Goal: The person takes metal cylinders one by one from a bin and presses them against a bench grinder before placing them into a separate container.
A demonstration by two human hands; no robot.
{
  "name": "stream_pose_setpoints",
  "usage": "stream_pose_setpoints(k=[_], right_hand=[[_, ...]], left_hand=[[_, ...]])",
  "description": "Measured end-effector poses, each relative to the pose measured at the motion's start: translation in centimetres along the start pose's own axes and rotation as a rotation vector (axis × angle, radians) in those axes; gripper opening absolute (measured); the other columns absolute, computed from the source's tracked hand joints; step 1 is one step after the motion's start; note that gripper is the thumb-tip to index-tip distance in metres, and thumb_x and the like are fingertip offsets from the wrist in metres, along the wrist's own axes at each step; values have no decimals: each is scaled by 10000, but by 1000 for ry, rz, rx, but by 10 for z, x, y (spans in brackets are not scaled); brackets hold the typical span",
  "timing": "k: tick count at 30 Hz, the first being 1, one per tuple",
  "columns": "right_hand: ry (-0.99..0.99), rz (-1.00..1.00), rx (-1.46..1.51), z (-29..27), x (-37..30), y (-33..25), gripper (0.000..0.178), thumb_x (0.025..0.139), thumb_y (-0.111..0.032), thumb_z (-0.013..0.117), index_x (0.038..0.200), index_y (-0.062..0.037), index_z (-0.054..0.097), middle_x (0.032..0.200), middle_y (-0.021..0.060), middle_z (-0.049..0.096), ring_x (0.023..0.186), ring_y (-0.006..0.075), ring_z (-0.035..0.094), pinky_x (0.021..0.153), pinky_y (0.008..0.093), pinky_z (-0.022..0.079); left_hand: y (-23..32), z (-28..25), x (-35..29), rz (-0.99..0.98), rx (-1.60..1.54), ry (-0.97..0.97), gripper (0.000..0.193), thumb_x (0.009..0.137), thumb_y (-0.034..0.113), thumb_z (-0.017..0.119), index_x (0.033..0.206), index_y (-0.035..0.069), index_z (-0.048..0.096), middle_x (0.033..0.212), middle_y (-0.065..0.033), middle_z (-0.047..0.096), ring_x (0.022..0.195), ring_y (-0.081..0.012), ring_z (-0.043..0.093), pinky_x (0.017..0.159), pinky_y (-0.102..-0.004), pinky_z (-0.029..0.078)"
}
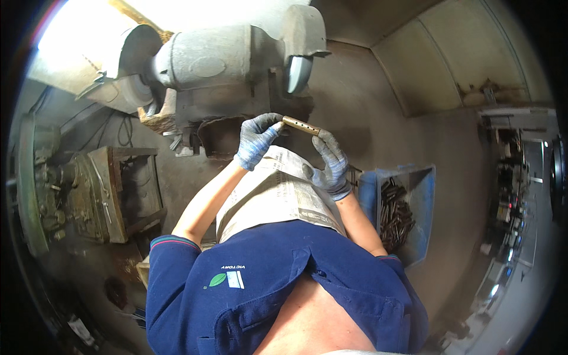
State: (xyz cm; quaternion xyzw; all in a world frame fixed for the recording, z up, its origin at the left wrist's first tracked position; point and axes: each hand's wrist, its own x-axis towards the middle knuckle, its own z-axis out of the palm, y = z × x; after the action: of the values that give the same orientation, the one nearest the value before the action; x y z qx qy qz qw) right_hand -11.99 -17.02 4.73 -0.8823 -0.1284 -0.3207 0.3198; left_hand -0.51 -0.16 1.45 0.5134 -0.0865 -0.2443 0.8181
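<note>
Between my two gloved hands is a short brass-coloured metal tube (301,126) with a row of small holes along its side. My left hand (257,141) pinches its left end between thumb and fingers. At the tube's right end, the fingertips of my right hand (331,163) are closed on it, the thumb set lower. Both gloves are grey and blue knit, dirty at the fingers. The tube is held nearly level, tilting down to the right, in front of a bench grinder (222,56) and apart from its wheels.
The grinder's right wheel (300,74) and left wheel (136,92) stand beyond my hands. Newspaper-like sheets (278,192) cover my lap. At my right, a blue bin (421,222) contains many dark metal tubes (395,216). A grimy machine (106,192) stands at the left.
</note>
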Motion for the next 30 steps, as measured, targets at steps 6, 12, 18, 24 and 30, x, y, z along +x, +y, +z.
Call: stream_pose_setpoints(k=[6,12,18,24,30], right_hand=[[9,74,-20,-30,-23,-26,561,770,-358,707,1195,-19,568,1248,171,497,1132,325,520,948,404,435],[164,115,-42,-66,-48,-30,528,732,-279,739,1172,-29,587,1230,157,516,1137,299,526,950,387,443],[208,409,-116,-136,-111,-23,478,747,-309,718,1107,-11,612,1156,162,563,1066,305,555,915,384,442],[294,612,-474,-217,-204,-18,357,747,-152,690,1052,4,588,1069,167,577,1015,310,543,918,395,412],[205,731,-560,-202,-210,18,328,806,-93,637,1084,76,598,1205,210,549,1029,293,570,947,365,416]], left_hand=[[-4,31,-18,48,57,-117,178,851,-7,598,1019,-65,618,884,-91,665,780,-118,623,724,-250,527],[-10,70,-28,106,173,-238,170,842,-7,616,1002,-66,616,865,-84,665,775,-117,621,719,-257,523],[-34,81,-24,-44,289,-334,224,842,35,641,1033,-73,597,892,-56,655,810,-84,585,729,-233,501],[-37,42,-40,-106,467,-175,227,848,34,621,1023,-107,591,877,-100,657,764,-119,610,676,-249,511],[-36,-24,-64,-152,657,50,264,825,111,622,1031,-53,629,868,-109,676,722,-151,627,682,-285,506]])
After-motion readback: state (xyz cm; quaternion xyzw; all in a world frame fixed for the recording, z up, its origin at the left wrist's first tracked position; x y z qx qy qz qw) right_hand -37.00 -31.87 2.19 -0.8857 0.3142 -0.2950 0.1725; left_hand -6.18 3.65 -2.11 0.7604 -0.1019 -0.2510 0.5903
